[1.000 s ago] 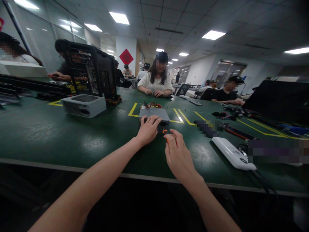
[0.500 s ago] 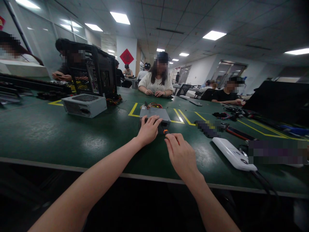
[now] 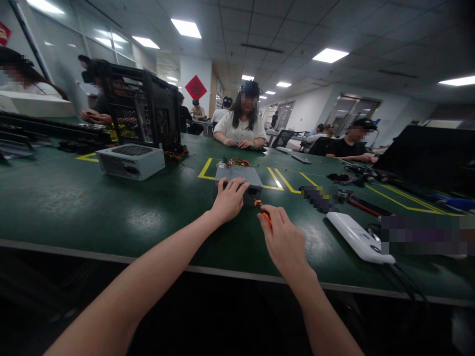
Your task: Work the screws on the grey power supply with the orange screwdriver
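Note:
A grey computer power supply (image 3: 241, 174) lies in front of me, its bundle of coloured cables (image 3: 235, 161) at the far side. My left hand (image 3: 229, 199) grips its near edge, fingers bent over the top; the thumb side is partly hidden. In my right hand (image 3: 284, 237) is a screwdriver (image 3: 259, 203) with an orange-and-black handle, the fingers closed round its back part. Its thin shaft points up and left toward the near face of the power supply, by my left fingertips. Whether the tip touches the casing I cannot tell.
A second power supply (image 3: 131, 161) sits to the left before an open black computer case (image 3: 148, 106). On the right lie a white handheld device (image 3: 358, 237) with a cable and a dark screen (image 3: 426, 153). Across the green table (image 3: 156, 212), a person (image 3: 241, 121) works.
My right hand has drawn back slightly, down and to the right, and more of the screwdriver's orange handle shows. My left hand and the power supply stay in place.

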`<state>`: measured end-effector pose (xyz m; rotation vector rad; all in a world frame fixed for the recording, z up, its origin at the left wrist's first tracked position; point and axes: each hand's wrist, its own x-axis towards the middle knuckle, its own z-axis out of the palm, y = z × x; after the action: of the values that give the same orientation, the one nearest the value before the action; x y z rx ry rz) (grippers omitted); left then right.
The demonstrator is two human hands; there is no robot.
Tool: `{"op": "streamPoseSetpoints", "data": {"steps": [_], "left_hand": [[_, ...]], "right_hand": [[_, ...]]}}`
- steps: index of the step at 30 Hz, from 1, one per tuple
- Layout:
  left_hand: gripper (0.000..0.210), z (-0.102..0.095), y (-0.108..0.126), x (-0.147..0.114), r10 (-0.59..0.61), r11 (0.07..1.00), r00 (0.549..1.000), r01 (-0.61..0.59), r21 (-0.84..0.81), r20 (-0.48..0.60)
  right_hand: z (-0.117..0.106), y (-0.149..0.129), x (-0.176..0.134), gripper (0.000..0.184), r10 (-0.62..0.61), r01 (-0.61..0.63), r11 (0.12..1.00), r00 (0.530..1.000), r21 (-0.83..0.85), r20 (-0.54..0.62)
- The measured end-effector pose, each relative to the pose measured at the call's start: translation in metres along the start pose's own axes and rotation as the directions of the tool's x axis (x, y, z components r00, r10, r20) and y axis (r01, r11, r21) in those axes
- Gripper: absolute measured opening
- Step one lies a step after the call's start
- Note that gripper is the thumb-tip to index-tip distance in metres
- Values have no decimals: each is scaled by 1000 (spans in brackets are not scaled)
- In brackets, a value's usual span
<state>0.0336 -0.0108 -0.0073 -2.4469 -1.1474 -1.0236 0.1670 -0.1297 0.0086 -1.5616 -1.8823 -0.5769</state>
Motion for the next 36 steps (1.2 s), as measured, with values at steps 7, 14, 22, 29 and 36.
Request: {"op": "streamPoseSetpoints", "data": {"steps": [7,14,22,29,36], "left_hand": [[48,0,1,0,-6,1000,1000,6,4,3],[48,0,0,0,-2,1000,1000,2,5,2],[48,-1,1,0,-12,1000,1000,12,21,20],[47,0,0,0,1,1000,1000,-1,4,1],[48,-1,0,0,-1,1000,1000,1,11,2]], "right_hand": [[3,-3,-4,25,-95,94,995,995,44,15],[-1,-6,-4,27,-69,62,993,996,105,60],[1,-2,0,29,68,-68,996,998,63,2],[0,-7,-1,28,-44,43,997,999,62,20],[-2,-7,-4,30,-84,82,996,995,45,60]]}}
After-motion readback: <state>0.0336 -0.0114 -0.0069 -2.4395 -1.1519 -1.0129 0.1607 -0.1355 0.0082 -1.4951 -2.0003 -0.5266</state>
